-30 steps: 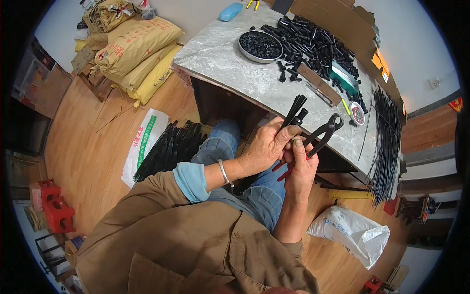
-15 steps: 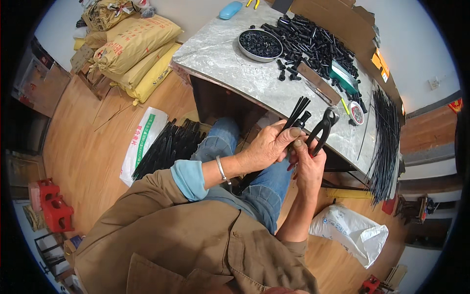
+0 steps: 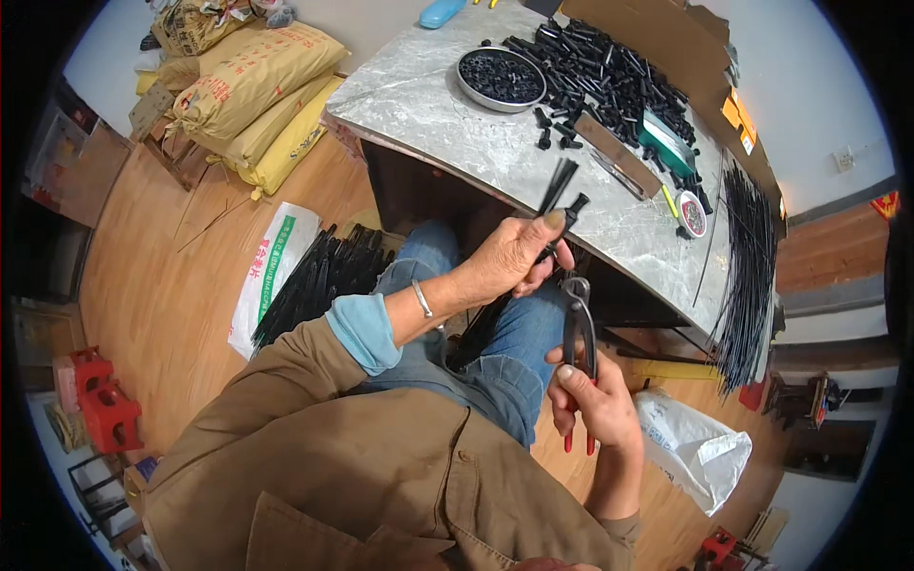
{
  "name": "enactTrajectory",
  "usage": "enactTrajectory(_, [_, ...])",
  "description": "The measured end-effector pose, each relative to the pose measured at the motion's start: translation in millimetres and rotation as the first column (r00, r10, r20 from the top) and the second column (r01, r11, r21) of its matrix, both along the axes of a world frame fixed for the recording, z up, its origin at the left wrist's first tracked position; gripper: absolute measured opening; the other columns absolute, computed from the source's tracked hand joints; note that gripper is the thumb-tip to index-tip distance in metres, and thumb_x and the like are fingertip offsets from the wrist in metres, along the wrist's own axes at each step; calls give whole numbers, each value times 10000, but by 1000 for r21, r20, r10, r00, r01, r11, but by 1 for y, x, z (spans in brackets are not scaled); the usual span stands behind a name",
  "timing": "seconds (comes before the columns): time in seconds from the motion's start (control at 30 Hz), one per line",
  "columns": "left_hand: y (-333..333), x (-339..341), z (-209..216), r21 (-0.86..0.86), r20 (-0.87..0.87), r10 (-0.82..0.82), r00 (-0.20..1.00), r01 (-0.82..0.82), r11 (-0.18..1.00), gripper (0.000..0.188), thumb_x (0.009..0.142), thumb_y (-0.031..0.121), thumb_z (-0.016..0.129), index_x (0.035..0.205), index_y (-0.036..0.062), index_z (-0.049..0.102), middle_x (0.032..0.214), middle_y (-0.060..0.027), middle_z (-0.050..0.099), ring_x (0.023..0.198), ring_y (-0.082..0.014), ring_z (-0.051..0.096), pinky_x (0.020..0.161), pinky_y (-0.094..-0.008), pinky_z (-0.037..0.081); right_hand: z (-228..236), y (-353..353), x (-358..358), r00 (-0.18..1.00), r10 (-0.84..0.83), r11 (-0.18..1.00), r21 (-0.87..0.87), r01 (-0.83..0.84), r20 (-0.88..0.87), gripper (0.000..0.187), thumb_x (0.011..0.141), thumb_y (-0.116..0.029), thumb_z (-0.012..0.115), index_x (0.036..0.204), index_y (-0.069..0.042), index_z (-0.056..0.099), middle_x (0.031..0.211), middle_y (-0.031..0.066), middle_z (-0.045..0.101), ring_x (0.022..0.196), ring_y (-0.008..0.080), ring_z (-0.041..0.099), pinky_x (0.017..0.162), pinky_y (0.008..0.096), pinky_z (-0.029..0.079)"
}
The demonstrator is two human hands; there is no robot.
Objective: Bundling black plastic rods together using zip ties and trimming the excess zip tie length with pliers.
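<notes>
My left hand [image 3: 509, 257] is closed around a bundle of thin black strips [image 3: 557, 183] and a short black tubular piece [image 3: 577, 206]; their ends stick up past my thumb. Below and to the right, my right hand [image 3: 598, 404] grips the red handles of a pair of pincers [image 3: 577, 303]. The pincers' dark head points up toward my left fingers, a little apart from the tubular piece. Whether the jaws are fully closed is hard to make out. Both hands are over my lap, in front of the table edge.
On the marbled table [image 3: 409, 105] are a round dish of small black parts [image 3: 502, 78], a heap of black tubular pieces [image 3: 609, 71], a brown block [image 3: 617, 157] and long black rods [image 3: 745, 285]. More black strips [image 3: 314, 285] lie by my left knee. Sacks [image 3: 262, 81] are stacked left.
My right hand has drawn down toward me with the pincers, away from my left hand. The pincers now stand more upright. My left hand has shifted slightly left and up with its bundle.
</notes>
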State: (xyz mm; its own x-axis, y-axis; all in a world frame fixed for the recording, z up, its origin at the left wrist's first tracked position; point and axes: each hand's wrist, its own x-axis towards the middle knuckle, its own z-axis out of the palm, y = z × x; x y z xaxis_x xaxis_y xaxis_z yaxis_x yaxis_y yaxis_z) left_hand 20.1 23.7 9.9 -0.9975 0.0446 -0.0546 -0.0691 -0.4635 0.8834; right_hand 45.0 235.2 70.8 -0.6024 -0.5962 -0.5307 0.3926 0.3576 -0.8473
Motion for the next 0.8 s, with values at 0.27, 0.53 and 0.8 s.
enactTrajectory(0.27, [16, 2, 0, -29, -42, -149, 988, 148, 989, 684, 876, 677, 431, 828, 12, 584, 489, 42, 394, 402, -46, 385, 377, -207, 296, 9, 13, -4, 978, 47, 997, -68, -34, 203, 294, 965, -183, 498, 1152, 42, 477, 750, 134, 581, 519, 200, 569, 489, 337, 520])
enactTrajectory(0.53, [18, 4, 0, -63, -28, -146, 989, 145, 988, 708, 878, 687, 409, 800, 8, 595, 489, 37, 406, 397, -50, 392, 366, -209, 291, 25, 9, -8, 923, 60, 978, -207, 22, 381, 426, 969, -229, 483, 1291, 38, 402, 976, 249, 621, 719, 314, 662, 601, 428, 554])
enactTrajectory(0.8, [18, 4, 1, -78, -54, -67, 996, 63, 995, 645, 887, 657, 439, 771, 35, 567, 469, 27, 405, 367, -58, 385, 357, -219, 275, 44, -8, -3, 819, -70, 988, -76, 138, 569, 282, 980, -204, 468, 1162, 12, 466, 696, 71, 497, 484, 151, 478, 469, 330, 466])
